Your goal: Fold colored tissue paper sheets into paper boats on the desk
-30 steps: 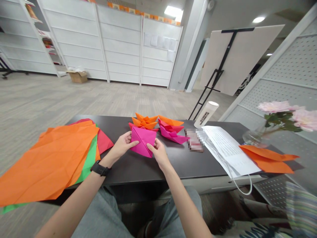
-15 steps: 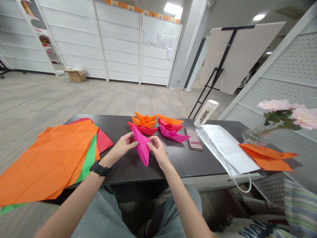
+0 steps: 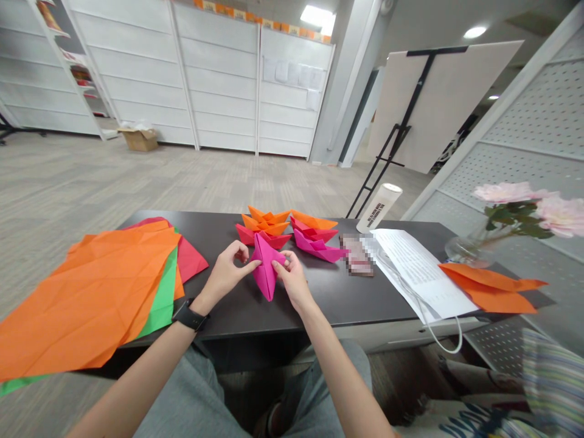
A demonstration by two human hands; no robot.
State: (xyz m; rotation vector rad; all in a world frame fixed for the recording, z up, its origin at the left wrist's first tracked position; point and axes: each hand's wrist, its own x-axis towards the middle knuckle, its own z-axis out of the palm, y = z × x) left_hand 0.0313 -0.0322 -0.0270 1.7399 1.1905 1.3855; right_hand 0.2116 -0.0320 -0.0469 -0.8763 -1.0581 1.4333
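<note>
Toward the near edge of the surface [image 3: 349,304], the right hand [image 3: 294,281] pinches magenta paper [image 3: 265,277], probably steadying its folds; the left hand [image 3: 228,267], loosely parted, thumbs its side.

The folded paper [image 3: 265,281] between my hands [image 3: 295,283] is bright magenta. Beyond it on my dark grey worktop [image 3: 337,304], the left-hand folded pieces [image 3: 270,226] are orange and red; the right-hand ones [image 3: 317,232] run orange, red, magenta. On my left, orange sheets [image 3: 91,292] cover green [image 3: 159,307] and red ones [image 3: 190,260]. My watch [image 3: 190,315] is black, my trousers [image 3: 182,395] grey. On my right I see a white cylinder [image 3: 385,201] with black lettering, a white printed page [image 3: 424,267], a folded orange sheet [image 3: 493,289], pale pink flowers [image 3: 506,193] with green leaves [image 3: 520,216], and a striped multicoloured cloth [image 3: 552,368].
</note>
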